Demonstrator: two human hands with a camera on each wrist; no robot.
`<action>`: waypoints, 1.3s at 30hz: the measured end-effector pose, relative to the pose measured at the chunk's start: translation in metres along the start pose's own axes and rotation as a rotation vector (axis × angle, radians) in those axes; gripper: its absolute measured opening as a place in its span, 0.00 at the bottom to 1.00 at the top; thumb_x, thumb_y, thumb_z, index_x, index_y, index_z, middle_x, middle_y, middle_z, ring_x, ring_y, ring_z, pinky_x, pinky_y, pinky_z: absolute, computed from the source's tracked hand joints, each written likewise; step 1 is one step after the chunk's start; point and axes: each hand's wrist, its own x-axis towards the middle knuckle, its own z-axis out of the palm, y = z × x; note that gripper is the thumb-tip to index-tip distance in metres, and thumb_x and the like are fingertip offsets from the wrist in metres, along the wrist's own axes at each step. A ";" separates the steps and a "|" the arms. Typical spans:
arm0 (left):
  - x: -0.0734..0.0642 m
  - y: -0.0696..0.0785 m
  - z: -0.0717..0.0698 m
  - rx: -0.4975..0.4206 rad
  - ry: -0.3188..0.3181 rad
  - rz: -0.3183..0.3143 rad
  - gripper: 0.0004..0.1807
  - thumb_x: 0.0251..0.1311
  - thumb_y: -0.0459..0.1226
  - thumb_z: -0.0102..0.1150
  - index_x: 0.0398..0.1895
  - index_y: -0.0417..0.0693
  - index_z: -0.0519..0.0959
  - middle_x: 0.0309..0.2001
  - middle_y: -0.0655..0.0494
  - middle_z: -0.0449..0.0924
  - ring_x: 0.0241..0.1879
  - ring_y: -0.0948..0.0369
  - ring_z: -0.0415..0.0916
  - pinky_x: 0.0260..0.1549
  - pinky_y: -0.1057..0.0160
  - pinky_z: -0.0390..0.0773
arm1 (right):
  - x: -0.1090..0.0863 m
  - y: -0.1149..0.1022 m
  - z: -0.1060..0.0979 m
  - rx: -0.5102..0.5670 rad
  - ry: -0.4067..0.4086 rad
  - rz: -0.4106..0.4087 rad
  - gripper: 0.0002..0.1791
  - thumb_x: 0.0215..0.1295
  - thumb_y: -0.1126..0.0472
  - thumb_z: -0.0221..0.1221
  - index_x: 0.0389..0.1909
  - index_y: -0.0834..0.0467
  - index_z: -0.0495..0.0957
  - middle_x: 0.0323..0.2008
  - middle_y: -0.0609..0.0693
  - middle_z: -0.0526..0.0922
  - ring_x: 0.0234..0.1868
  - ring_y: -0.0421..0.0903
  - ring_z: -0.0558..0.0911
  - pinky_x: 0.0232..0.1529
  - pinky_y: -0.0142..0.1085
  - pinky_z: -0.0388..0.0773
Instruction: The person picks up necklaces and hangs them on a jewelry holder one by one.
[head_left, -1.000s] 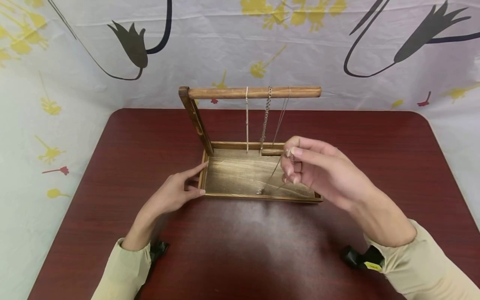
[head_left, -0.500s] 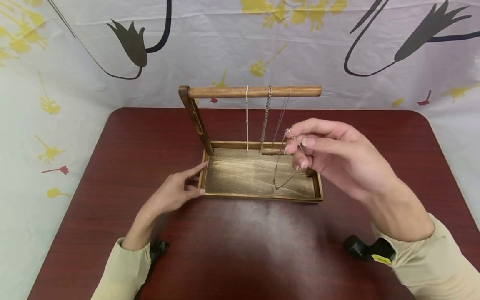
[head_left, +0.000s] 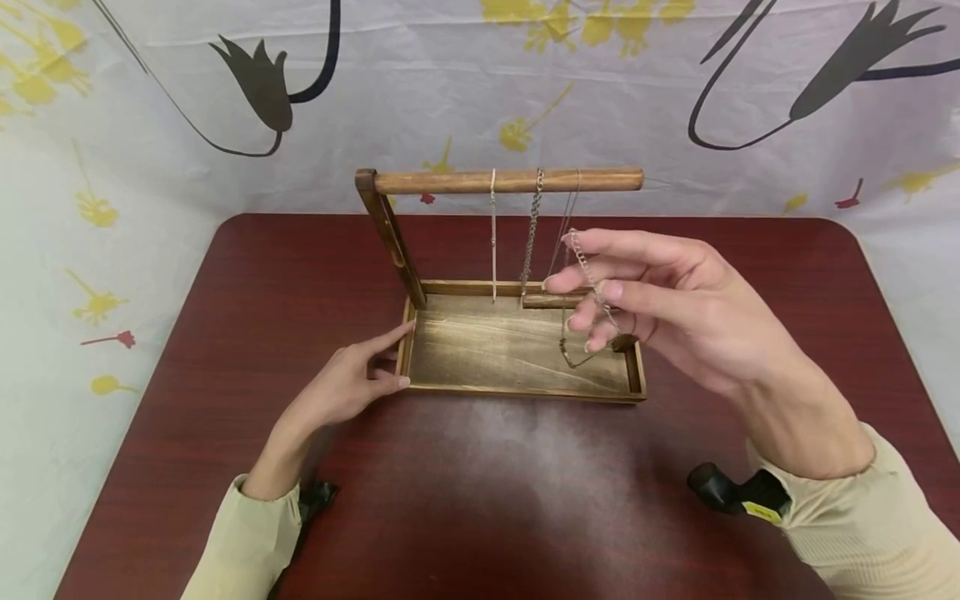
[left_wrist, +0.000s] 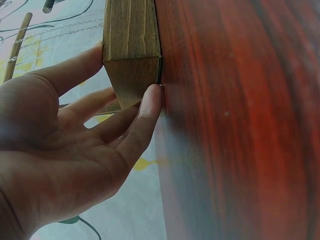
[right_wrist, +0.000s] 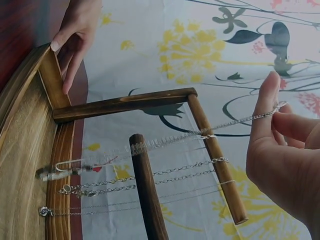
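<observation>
My right hand (head_left: 675, 300) pinches a thin silver chain necklace (head_left: 581, 257) between thumb and fingers, in front of the right half of a wooden jewelry stand. The chain drapes over a fingertip, and its lower loop dangles above the stand's tray (head_left: 480, 342). In the right wrist view, the held necklace (right_wrist: 175, 139) stretches away from the fingers. My left hand (head_left: 348, 383) touches the tray's left end with extended fingers; the left wrist view shows fingertips against the wooden corner (left_wrist: 132, 75). From the stand's top bar (head_left: 442, 182) hang a pale chain (head_left: 493, 242), a thicker chain (head_left: 534, 233) and a fine one (head_left: 568, 218).
A shorter wooden rod (head_left: 547, 302) lies low behind the tray floor, partly hidden by my right hand. The stand sits on a dark red table (head_left: 300, 275). Behind it hangs a white cloth (head_left: 405, 92) printed with flowers. The top bar's right end is free-standing.
My right hand has risen and moved right, then spread its fingers. The necklace's lower loop has lifted and shifted right over the tray. My left hand stays in place.
</observation>
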 end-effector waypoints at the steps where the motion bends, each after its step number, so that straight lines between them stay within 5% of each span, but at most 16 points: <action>1: 0.000 0.000 0.000 0.002 0.001 0.000 0.41 0.62 0.34 0.67 0.77 0.57 0.61 0.63 0.45 0.74 0.54 0.53 0.79 0.44 0.62 0.83 | 0.000 0.000 0.000 -0.004 -0.001 -0.006 0.29 0.70 0.84 0.39 0.68 0.66 0.69 0.54 0.65 0.81 0.42 0.54 0.86 0.42 0.42 0.86; 12: 0.001 0.001 0.000 0.002 0.002 -0.013 0.41 0.62 0.34 0.67 0.77 0.59 0.61 0.63 0.44 0.74 0.53 0.53 0.79 0.44 0.60 0.83 | -0.004 -0.010 -0.004 0.044 0.129 -0.059 0.30 0.69 0.86 0.37 0.71 0.69 0.63 0.51 0.66 0.82 0.39 0.54 0.86 0.34 0.40 0.85; 28: 0.001 -0.002 0.001 -0.007 -0.002 0.001 0.41 0.62 0.34 0.67 0.77 0.57 0.61 0.62 0.44 0.75 0.52 0.54 0.81 0.44 0.63 0.83 | -0.004 -0.045 -0.008 0.211 0.216 -0.153 0.32 0.69 0.86 0.33 0.74 0.70 0.55 0.49 0.75 0.79 0.41 0.60 0.85 0.35 0.44 0.85; 39: 0.000 0.000 0.000 0.023 0.001 0.004 0.42 0.62 0.33 0.67 0.77 0.57 0.59 0.66 0.47 0.71 0.56 0.53 0.76 0.46 0.61 0.83 | 0.001 -0.069 -0.015 0.173 0.349 -0.196 0.32 0.70 0.84 0.36 0.74 0.69 0.55 0.47 0.78 0.79 0.36 0.64 0.84 0.30 0.46 0.84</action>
